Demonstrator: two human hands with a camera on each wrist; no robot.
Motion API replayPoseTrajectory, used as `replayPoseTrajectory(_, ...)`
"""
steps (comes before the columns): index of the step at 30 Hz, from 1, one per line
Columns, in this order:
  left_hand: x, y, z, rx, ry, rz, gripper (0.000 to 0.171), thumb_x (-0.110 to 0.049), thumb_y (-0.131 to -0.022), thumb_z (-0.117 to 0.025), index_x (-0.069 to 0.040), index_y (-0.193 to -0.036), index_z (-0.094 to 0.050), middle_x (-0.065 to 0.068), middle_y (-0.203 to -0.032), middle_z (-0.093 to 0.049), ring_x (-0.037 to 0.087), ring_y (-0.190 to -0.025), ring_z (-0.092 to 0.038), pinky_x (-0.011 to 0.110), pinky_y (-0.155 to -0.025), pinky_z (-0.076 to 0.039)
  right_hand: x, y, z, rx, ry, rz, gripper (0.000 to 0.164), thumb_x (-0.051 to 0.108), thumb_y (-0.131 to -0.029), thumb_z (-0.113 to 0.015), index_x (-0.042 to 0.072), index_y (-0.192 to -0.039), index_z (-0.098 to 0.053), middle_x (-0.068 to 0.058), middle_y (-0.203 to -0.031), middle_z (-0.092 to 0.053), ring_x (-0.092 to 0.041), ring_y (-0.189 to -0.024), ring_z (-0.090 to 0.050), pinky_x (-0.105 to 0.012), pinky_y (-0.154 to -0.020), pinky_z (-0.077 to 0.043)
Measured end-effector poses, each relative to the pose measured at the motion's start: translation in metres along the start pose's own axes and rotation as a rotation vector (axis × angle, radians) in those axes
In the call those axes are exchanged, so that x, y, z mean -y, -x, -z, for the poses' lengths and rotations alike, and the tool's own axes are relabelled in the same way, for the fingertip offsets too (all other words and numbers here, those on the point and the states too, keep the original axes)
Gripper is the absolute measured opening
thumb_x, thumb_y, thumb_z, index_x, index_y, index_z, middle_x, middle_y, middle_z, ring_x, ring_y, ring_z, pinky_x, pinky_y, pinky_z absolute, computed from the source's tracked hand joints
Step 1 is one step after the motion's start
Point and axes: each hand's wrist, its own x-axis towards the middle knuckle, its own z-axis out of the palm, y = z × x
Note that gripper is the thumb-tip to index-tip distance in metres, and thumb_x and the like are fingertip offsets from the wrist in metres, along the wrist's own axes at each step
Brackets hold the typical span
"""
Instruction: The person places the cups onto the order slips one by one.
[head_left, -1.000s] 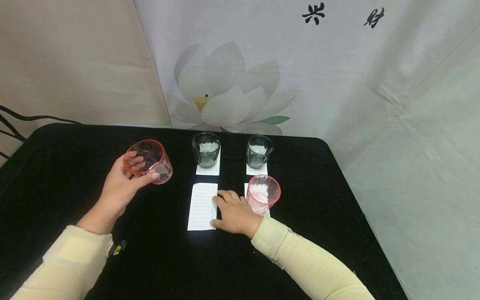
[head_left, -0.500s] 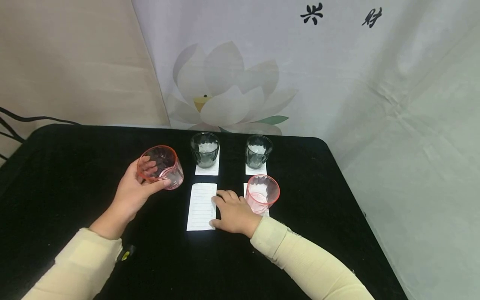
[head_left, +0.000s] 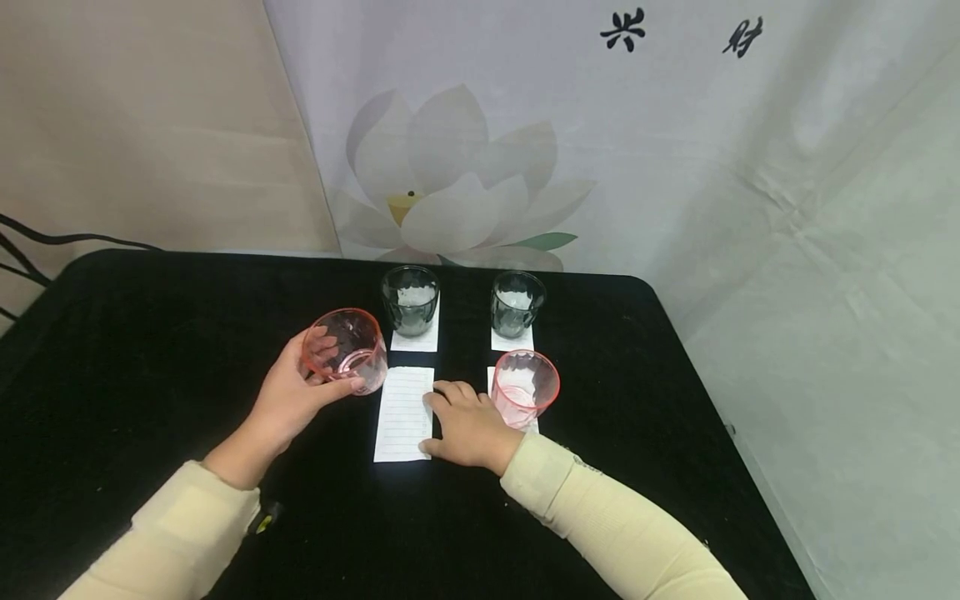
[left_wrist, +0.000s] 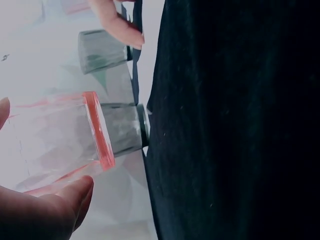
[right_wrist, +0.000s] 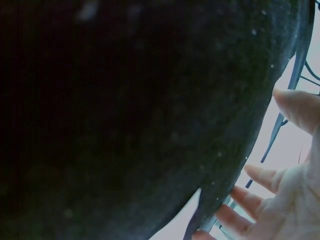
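Observation:
My left hand (head_left: 288, 396) grips a clear pink tumbler (head_left: 345, 350) with a red-orange rim, thumb on the near side and fingers round the far side. It is held above the table, beside the upper left corner of a lined white paper slip (head_left: 397, 421). In the left wrist view the tumbler (left_wrist: 55, 142) covers part of a grey glass (left_wrist: 125, 130) behind. My right hand (head_left: 472, 429) lies at the slip's right edge, fingers spread and holding nothing. Just right of it, a second pink tumbler (head_left: 527, 390) stands upright on another paper, partly hidden.
Two smoky grey glasses, one on the left (head_left: 410, 307) and one on the right (head_left: 517, 307), stand on white papers at the back. A black cloth (head_left: 142, 350) covers the table. Behind hangs a pale curtain (head_left: 637, 150) with a printed lotus; black cables (head_left: 67, 237) run at far left.
My left hand has carried the pink tumbler to the right and nearer to me, up to the lined slip. The tumbler now leans less. My right hand has stayed in place.

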Motion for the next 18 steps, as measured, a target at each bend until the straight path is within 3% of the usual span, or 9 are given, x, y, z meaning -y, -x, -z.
replayPoseTrajectory(18,0.005,0.005,-0.018,0.080,-0.015,0.009,0.089,-0.013,-0.081,-0.077,0.001,-0.149,-0.019,0.026,-0.146,-0.033,0.043,-0.136,-0.033,0.058,-0.110,-0.031,0.000,0.000,0.002,0.004,-0.006,0.002,0.066,0.049,-0.087,-0.065,0.015,-0.142,-0.047,-0.006,-0.151,-0.037,-0.025,-0.137,-0.034,-0.051,-0.108,-0.037)
